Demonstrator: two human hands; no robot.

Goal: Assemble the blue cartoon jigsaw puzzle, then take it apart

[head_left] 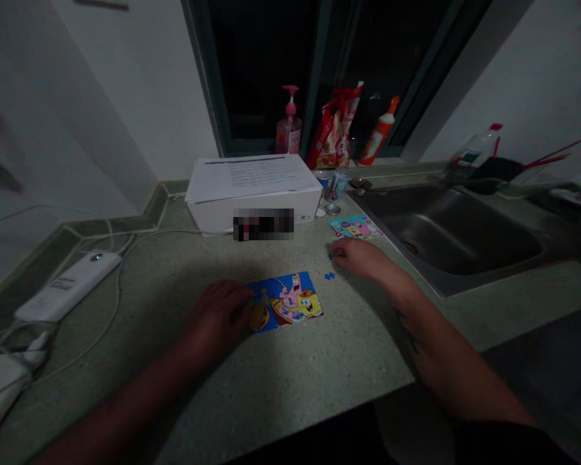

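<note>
A jigsaw puzzle [285, 302] with cartoon characters on a blue background lies nearly assembled on the speckled green countertop [290, 381]. My left hand [217, 316] rests on its left edge, with no loose piece visible in the fingers. My right hand [358, 256] lies up and to the right of the puzzle, its fingertips touching a small blue puzzle piece [331, 256]. Another blue piece [330, 276] lies just below those fingertips. A small picture card [356, 227] of the same characters lies beyond my right hand.
A white box [254, 216] with papers on top stands behind the puzzle, near a can [337, 185]. Beyond it are a pump bottle [289, 126] and a red snack bag [334, 129]. A steel sink [450, 232] is at right; a white power strip [68, 286] and cables are at left.
</note>
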